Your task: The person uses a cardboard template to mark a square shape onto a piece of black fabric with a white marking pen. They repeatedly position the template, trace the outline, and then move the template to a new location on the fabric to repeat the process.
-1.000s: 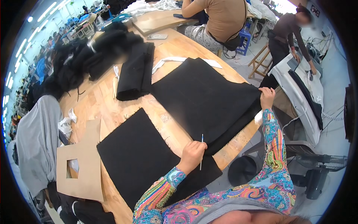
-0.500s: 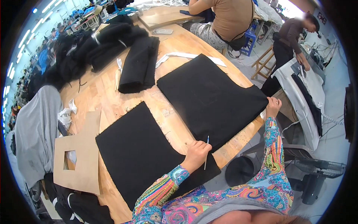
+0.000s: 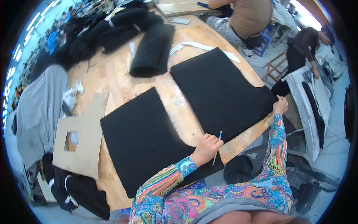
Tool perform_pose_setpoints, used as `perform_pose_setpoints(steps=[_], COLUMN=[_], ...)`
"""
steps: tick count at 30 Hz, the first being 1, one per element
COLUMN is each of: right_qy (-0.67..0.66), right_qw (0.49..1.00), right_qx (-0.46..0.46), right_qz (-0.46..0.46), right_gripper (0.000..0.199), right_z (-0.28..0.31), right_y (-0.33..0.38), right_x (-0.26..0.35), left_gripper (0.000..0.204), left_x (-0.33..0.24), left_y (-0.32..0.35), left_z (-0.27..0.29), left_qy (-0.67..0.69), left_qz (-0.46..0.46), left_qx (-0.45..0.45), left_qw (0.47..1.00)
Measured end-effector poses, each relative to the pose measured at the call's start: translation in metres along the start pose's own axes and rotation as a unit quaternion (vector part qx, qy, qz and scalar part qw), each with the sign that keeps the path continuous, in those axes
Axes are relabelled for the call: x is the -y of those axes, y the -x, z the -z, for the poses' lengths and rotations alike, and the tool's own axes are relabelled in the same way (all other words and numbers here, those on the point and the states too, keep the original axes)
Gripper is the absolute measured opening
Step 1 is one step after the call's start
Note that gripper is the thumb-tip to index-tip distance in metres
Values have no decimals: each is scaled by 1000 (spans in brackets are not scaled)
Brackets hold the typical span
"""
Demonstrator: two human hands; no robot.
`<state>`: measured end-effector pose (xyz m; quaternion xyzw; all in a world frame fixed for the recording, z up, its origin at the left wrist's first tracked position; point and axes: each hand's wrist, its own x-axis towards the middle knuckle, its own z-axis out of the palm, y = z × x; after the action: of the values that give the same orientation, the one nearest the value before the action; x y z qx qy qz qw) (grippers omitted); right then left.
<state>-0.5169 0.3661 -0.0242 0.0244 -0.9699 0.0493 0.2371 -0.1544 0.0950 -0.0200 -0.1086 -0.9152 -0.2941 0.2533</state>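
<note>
Two stacks or pieces of black cut cloth lie flat on a wooden table; I cannot tell how many layers each has. My left hand (image 3: 207,149) is closed round a thin white pen-like stick (image 3: 220,135) with a blue end, at the near corner of the right black cloth piece (image 3: 222,89). Its fingers also seem to touch that corner. At the same piece's right-hand corner, my right hand (image 3: 280,105) pinches the cloth edge. The left black cloth piece (image 3: 140,140) has frayed edges and runs under my left forearm.
A brown cardboard pattern (image 3: 82,156) with a square hole overhangs the table (image 3: 119,89) at left. Black cloth rolls (image 3: 153,52) and a white strip (image 3: 194,43) lie farther back. A standing fan (image 3: 317,177) is at right. Two other people (image 3: 253,18) are beyond the table.
The view has shifted, so the table and cloth sit a little higher and more to the right. Both hands keep the same hold; the cloth pieces lie much as before.
</note>
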Motion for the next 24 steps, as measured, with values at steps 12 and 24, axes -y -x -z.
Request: perform_pose_setpoints(steps=[12,24], right_qy=[-383,-349], right_qw=[803,561], right_qx=[133,250], right_qz=[436,708], right_gripper=[34,73], right_z=[141,203], right_y=[191,418], right_x=[218,362], left_gripper=[15,35], left_x=[-19,25], left_y=[168,322], left_z=[139,313], left_qy=[-108,-271], left_qz=[324,543], left_qx=[-201,-486], left_qw=[918,629])
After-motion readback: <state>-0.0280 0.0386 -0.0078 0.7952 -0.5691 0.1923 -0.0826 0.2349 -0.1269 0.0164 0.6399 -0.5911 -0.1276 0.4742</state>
